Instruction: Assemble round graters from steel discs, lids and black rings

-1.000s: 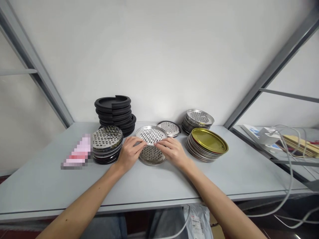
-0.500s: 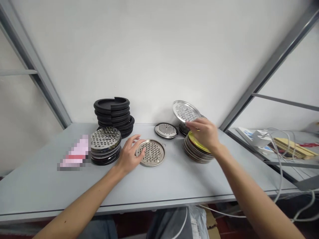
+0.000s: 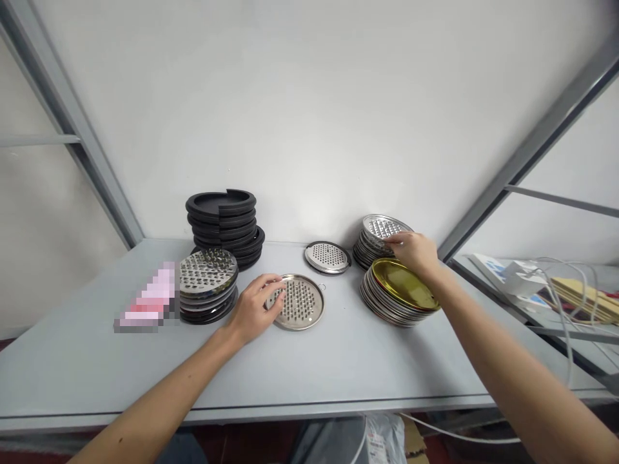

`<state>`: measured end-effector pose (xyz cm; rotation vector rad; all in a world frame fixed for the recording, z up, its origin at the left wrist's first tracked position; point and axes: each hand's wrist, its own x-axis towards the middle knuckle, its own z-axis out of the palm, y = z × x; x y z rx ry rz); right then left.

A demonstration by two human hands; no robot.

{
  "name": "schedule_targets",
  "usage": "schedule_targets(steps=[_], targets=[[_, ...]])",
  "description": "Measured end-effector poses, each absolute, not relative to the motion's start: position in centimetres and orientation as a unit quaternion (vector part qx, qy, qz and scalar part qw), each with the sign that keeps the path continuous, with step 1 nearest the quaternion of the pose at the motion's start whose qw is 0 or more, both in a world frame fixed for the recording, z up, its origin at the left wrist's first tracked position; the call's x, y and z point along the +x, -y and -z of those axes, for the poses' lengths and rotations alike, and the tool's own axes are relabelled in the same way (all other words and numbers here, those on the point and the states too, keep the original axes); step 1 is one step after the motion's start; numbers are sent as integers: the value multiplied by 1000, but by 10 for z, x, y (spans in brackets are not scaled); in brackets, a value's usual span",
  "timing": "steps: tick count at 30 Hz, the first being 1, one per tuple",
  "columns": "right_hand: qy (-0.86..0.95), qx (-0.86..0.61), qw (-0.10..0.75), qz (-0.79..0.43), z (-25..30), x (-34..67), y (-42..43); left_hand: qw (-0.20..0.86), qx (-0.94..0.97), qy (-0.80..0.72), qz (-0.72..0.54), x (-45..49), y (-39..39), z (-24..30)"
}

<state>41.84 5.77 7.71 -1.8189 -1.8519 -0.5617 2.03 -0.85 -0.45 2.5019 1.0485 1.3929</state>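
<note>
My left hand (image 3: 256, 306) rests on the left edge of a round perforated steel disc (image 3: 300, 301) lying flat on the grey table (image 3: 309, 361), fingers curled over its rim. My right hand (image 3: 413, 250) reaches to the back right and lies on the top disc of a stack of perforated steel discs (image 3: 380, 235), fingers closed on its near edge. Just in front of that stack is a pile of lids with a gold-coloured one on top (image 3: 401, 290).
A stack of black rubber rings (image 3: 223, 219) stands at the back left, with a pile of grater discs (image 3: 207, 280) in front of it. One black-rimmed perforated disc (image 3: 327, 256) lies alone at the back. Cables and papers (image 3: 556, 277) lie on the neighbouring table to the right.
My right hand lifted the upper disc off the middle one, carried it to the right and set it down on the back right stack. My left hand stayed on the remaining disc.
</note>
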Motion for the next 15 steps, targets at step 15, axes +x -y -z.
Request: schedule_targets(steps=[15], targets=[[707, -651, 212, 176, -85, 412, -39, 39, 820, -344, -456, 21, 7, 2]])
